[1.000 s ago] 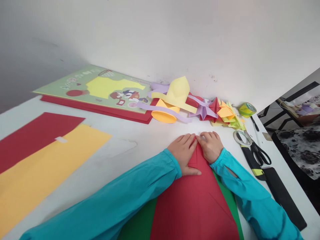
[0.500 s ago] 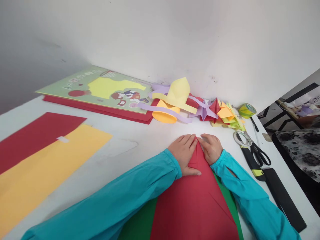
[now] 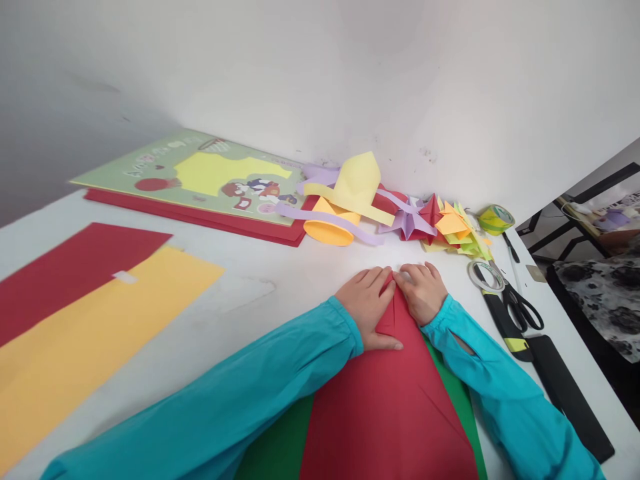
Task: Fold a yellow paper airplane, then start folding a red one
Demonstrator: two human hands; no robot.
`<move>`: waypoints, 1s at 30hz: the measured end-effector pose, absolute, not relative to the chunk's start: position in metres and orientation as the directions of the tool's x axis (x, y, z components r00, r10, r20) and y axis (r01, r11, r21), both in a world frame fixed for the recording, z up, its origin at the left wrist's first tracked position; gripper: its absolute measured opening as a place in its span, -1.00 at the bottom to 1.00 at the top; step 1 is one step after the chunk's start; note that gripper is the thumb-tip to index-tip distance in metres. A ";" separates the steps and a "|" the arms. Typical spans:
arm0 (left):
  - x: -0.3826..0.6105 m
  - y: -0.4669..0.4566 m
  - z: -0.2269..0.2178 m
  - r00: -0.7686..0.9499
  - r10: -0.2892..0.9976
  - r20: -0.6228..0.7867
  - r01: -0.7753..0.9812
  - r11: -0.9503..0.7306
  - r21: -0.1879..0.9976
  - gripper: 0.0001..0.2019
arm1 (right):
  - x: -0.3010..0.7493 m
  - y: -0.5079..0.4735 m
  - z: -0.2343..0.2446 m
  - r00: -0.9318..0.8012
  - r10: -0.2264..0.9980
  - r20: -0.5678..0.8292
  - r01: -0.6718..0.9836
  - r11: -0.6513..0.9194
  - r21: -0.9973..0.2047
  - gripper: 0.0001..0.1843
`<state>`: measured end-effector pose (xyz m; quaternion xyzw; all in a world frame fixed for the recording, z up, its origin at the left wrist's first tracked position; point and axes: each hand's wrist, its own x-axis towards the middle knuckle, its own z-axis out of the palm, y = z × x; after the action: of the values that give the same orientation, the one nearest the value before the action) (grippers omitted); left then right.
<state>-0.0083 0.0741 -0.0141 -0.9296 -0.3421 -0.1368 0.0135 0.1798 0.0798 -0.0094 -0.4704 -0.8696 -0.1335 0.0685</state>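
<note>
A large red paper sheet lies in front of me on a green sheet, its far end folded to a point. My left hand lies flat on the left flap near that point, fingers stretched out. My right hand presses the right flap, fingers curled down onto the paper. The fingertips of both hands meet at the tip. Both arms wear turquoise sleeves.
Red paper and yellow paper lie at the left. A craft book rests by the wall, with folded paper shapes beside it. Tape roll, clear tape ring, scissors and a black ruler-like bar sit right.
</note>
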 end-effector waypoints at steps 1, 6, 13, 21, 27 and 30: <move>-0.008 0.074 -0.014 0.729 0.631 0.264 0.640 -0.766 0.065 0.12 | 0.180 0.080 -0.011 -0.543 0.799 0.258 0.840 0.520 0.156 -0.63; -0.009 0.074 -0.014 0.732 0.627 0.268 0.635 -0.770 0.065 0.11 | 0.182 0.081 -0.022 -0.484 0.808 0.336 0.866 0.499 0.047 -0.61; -0.008 0.075 -0.013 0.734 0.633 0.246 0.631 -0.769 0.098 0.12 | 0.182 0.081 -0.019 -0.536 0.775 0.335 0.839 0.534 0.105 -0.63; -0.008 0.073 -0.010 0.732 0.640 0.236 0.637 -0.765 0.096 0.11 | 0.179 0.074 -0.013 -0.608 0.704 0.367 0.794 0.545 0.270 -0.66; -0.009 0.074 -0.010 0.731 0.632 0.257 0.627 -0.771 0.110 0.08 | 0.172 0.076 -0.009 -0.658 0.685 0.313 0.752 0.571 0.330 -0.68; -0.009 0.075 -0.011 0.738 0.630 0.241 0.623 -0.774 0.116 0.07 | 0.177 0.075 -0.013 -0.644 0.682 0.345 0.765 0.572 0.297 -0.68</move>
<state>-0.0086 0.0746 -0.0106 -0.9321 -0.3359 -0.1345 -0.0139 0.1771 0.0748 -0.0132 -0.4106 -0.8812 -0.2135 0.0964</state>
